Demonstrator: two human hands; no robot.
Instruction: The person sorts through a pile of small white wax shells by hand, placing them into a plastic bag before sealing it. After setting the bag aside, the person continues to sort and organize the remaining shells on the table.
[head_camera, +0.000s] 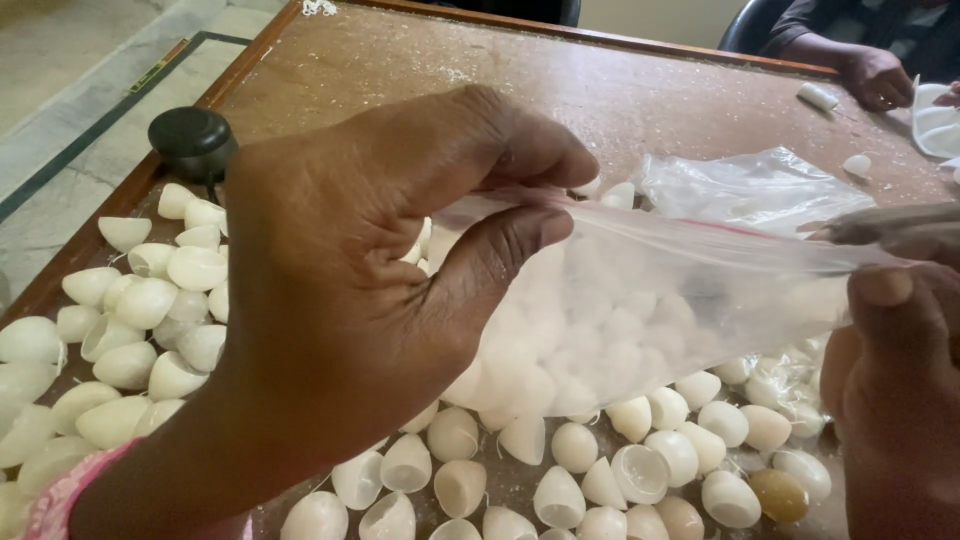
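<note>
A: Where's the bag sitting?

B: The clear plastic bag (640, 310) hangs just above the bench (620, 90), stretched between both hands and packed with white cone caps. The left hand (340, 290) has its grip closed on the bag's mouth edge, thumb pressed against forefinger. The right hand (895, 385) is at the bag's far end, mostly cut off by the frame; I judge its grip closed on the rim, though the fingertips are blurred.

A: What might go wrong?

B: If either pinch slackens, the mouth could sag and caps spill onto the loose white caps (150, 300) lying under and left of the bag. Pulling too hard might tear the thin film. A second crumpled bag (740, 185) lies just behind it, and another person's hand (875, 75) works beyond that
</note>
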